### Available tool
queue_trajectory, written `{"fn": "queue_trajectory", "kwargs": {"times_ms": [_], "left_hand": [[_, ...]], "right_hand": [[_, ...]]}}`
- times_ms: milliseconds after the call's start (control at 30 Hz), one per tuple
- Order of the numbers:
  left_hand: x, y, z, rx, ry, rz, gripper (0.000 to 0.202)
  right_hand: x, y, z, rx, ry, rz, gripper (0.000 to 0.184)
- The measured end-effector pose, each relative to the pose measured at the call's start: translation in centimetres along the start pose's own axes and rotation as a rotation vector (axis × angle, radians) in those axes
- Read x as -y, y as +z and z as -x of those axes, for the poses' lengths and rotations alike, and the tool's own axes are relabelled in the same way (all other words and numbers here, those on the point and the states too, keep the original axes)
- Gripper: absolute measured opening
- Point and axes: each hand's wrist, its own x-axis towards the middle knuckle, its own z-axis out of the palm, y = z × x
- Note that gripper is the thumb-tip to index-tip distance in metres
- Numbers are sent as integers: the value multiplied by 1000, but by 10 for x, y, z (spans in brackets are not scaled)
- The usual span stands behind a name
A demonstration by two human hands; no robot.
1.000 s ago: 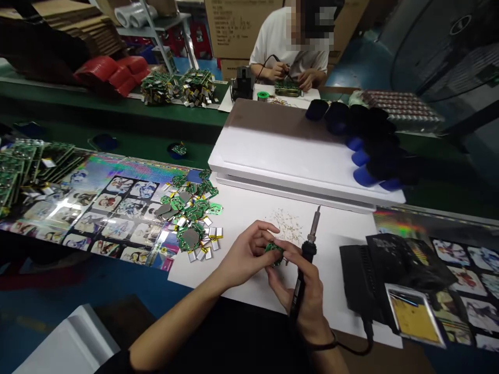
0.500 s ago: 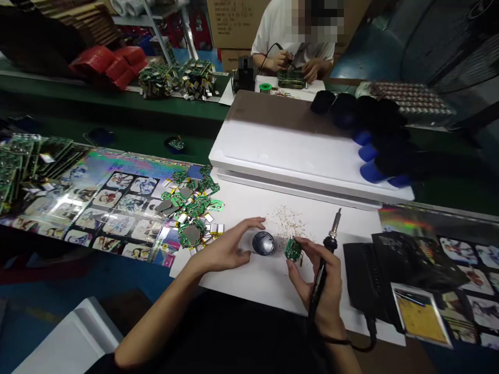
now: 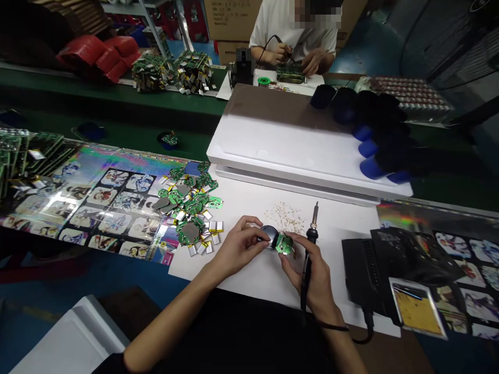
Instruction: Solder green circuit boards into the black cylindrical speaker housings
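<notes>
My left hand (image 3: 242, 244) reaches in from the left, thumb and fingertips closed at the left side of a round, dark, shiny-rimmed case (image 3: 272, 235). Whether a thin wire is also pinched there I cannot tell. In my right hand (image 3: 316, 272) a small green circuit board (image 3: 284, 243) is held between thumb and fingertips, close against the case's right side. The same hand carries a soldering iron (image 3: 307, 259), its tip pointing up and away from the board.
Left of the white sheet lie piled circuit boards with silver batteries (image 3: 191, 205). Small scraps (image 3: 286, 217) are scattered behind my hands. A white foam slab (image 3: 288, 140) bears blue cups (image 3: 372, 166). A black soldering station (image 3: 360, 278) stands right. Across the bench, a person (image 3: 292, 47) works on boards.
My left hand has moved right and its fingers have closed at the case. The circuit board has come left beside the case, and the soldering iron has shifted left with my right hand.
</notes>
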Motion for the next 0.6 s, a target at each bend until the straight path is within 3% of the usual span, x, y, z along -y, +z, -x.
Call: {"fn": "queue_trajectory", "kwargs": {"times_ms": [100,233,400,600], "left_hand": [[4,-2,-2,-18,-108,303,26],[9,8,2,7,-272,620,36],[5,16,9,-31,-319,577,41],[0,16,8,-48,-204,412,38]], "right_hand": [[2,2,-1,45,-36,-22,57],[12,8,-3,93,-48,-21,53],[19,11,-1,89,-59,26,49],[20,8,0,73,-30,-18,49]]}}
